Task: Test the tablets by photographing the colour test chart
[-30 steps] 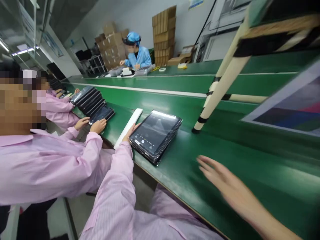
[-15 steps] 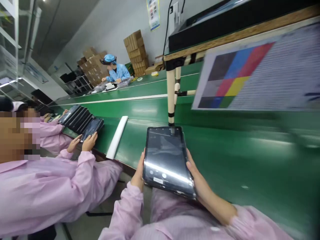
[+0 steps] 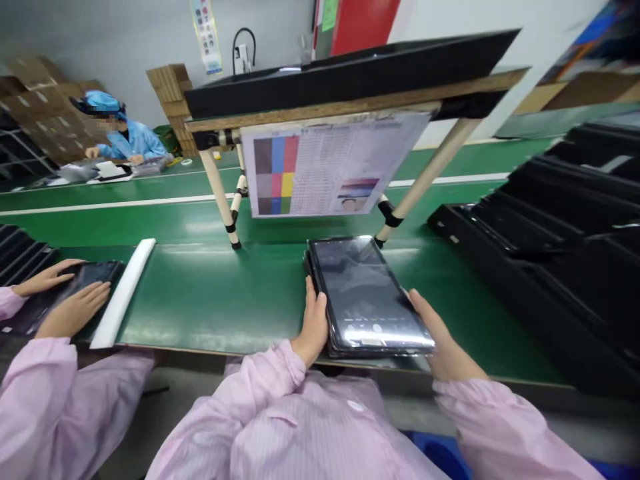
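A black tablet (image 3: 367, 287) with a glossy, film-like covering is between my hands, low over the green bench. Its screen faces up and reflects a bright band near the close end. My left hand (image 3: 314, 323) grips the left long side, thumb near the screen's edge. On the right side, my right hand (image 3: 434, 327) holds the edge close to the near corner, its fingers partly hidden behind the tablet. A second dark edge shows under the tablet's left side; I cannot tell whether it is another tablet or a case.
A pipe-legged stand (image 3: 320, 110) with a printed colour chart (image 3: 325, 170) rises behind the tablet. Black trays (image 3: 510, 267) are stacked at right. Leftward, a white strip (image 3: 125, 293) lies near a co-worker's hands (image 3: 75, 310) on another tablet. A person in blue (image 3: 133, 140) sits across the bench.
My view has swung right, bringing the whole stand and the black trays into sight. Both hands have carried the tablet forward over the bench. The co-worker's hands now rest flatter on their tablet.
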Motion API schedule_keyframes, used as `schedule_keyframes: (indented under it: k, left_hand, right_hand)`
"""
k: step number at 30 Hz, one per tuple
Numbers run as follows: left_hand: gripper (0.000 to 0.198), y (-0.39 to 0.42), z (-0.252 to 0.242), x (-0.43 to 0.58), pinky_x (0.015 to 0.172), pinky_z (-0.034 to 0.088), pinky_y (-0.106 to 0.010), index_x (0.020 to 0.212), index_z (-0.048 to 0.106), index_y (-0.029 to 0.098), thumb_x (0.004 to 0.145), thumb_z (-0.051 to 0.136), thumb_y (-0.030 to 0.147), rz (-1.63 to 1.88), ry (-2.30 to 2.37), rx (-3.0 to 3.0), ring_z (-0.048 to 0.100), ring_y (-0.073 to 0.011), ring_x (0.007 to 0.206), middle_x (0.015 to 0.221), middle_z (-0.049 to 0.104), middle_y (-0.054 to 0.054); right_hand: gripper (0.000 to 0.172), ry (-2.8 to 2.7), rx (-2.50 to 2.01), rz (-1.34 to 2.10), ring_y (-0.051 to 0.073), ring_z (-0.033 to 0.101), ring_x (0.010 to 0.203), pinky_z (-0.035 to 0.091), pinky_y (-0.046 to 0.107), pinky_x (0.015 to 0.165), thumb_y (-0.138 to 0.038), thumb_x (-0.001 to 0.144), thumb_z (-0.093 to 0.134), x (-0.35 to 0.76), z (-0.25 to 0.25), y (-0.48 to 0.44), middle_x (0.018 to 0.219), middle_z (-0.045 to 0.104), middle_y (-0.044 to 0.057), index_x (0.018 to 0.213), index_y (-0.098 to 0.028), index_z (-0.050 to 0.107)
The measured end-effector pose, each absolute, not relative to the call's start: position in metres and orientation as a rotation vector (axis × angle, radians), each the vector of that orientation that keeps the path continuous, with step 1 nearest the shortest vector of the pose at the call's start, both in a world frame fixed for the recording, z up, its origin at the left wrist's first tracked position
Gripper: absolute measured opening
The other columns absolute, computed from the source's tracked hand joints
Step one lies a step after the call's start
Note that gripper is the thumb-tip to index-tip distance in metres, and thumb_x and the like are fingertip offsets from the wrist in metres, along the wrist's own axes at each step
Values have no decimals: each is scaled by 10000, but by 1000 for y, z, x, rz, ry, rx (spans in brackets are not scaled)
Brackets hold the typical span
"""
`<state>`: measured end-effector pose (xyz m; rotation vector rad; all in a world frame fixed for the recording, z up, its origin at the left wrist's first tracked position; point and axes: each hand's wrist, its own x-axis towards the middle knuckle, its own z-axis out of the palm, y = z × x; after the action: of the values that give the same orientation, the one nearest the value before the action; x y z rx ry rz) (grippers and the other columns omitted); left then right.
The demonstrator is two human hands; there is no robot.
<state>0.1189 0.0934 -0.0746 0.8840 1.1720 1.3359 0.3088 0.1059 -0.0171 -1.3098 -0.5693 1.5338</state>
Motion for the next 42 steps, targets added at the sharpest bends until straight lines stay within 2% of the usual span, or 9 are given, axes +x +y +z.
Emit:
schedule_keyframes:
  k: [3, 6, 16, 22, 28, 32, 35, 38, 42]
  left_hand:
    - [743, 88, -68, 119, 1302, 63, -343, 1601, 274, 295, 955, 469, 606, 1303, 1172, 984, 76, -173, 1593, 1720, 155, 11]
    - [745, 73, -58, 112, 1299, 54, -336, 1617, 239, 231, 981, 413, 577, 1224, 1164, 1112, 73, -175, 1595, 1724, 128, -36]
    - [927, 69, -37, 130, 1277, -63, -335, 1627, 34, 95, 927, 480, 509, 978, 1261, 1192, -161, -192, 1573, 1726, -50, -113]
    - [971, 73, -28, 124, 1273, -83, -331, 1613, -8, 38, 921, 498, 491, 924, 1223, 1290, -176, -212, 1573, 1710, -100, -163]
    - [997, 69, -26, 112, 1244, -81, -230, 1594, -42, -31, 941, 516, 475, 888, 1086, 1331, -190, -177, 1567, 1696, -151, -190]
    - [1003, 66, -31, 102, 1266, -56, -265, 1596, -59, -15, 949, 495, 515, 948, 1002, 1339, -162, -182, 1578, 1695, -169, -173]
    - [933, 61, -30, 80, 1291, -36, -326, 1628, -14, 109, 961, 455, 563, 1052, 982, 1342, -121, -193, 1589, 1723, -103, -98]
    - [833, 46, -29, 36, 1309, 37, -370, 1636, 102, 239, 961, 456, 576, 1216, 999, 1313, -18, -216, 1601, 1735, 80, -20]
    - [751, 24, -36, -36, 1285, 224, -427, 1593, 304, 294, 936, 475, 617, 1428, 1175, 1197, 248, -285, 1562, 1681, 303, -18]
  right_hand:
    - [725, -804, -1353, 1494, 302, 658, 1226, 553, 357, 959, -637, 955, 405, 318, -13, 107, 1443, 593, 121, 1556, -232, 435]
    - [824, -911, -1340, 1482, 286, 577, 1334, 520, 362, 1008, -712, 959, 246, 320, -14, 106, 1552, 474, 121, 1618, -220, 301]
    - [757, -779, -1349, 1529, 277, 661, 1221, 502, 393, 963, -687, 970, 340, 312, 0, 101, 1495, 531, 149, 1583, -245, 379]
    - [708, -745, -1389, 1450, 260, 704, 1141, 479, 431, 940, -661, 994, 324, 300, 22, 94, 1478, 524, 201, 1506, -201, 491]
    - [658, -701, -1447, 1314, 249, 689, 1169, 475, 411, 949, -619, 995, 323, 280, 32, 77, 1445, 556, 183, 1413, -189, 595]
    - [655, -727, -1442, 1274, 273, 658, 1218, 446, 493, 986, -631, 995, 312, 270, 38, 68, 1465, 543, 153, 1442, -218, 555]
    - [627, -741, -1328, 1336, 275, 612, 1288, 421, 502, 1055, -589, 1017, 307, 262, 37, 67, 1465, 555, 132, 1484, -225, 514]
    - [646, -845, -1168, 1339, 286, 547, 1364, 387, 475, 1145, -598, 971, 435, 234, 28, 66, 1482, 553, 92, 1486, -219, 526]
    - [900, -1011, -963, 1438, 292, 347, 1509, 288, 462, 1245, -701, 784, 663, 171, 4, 66, 1613, 372, -4, 1544, -273, 441]
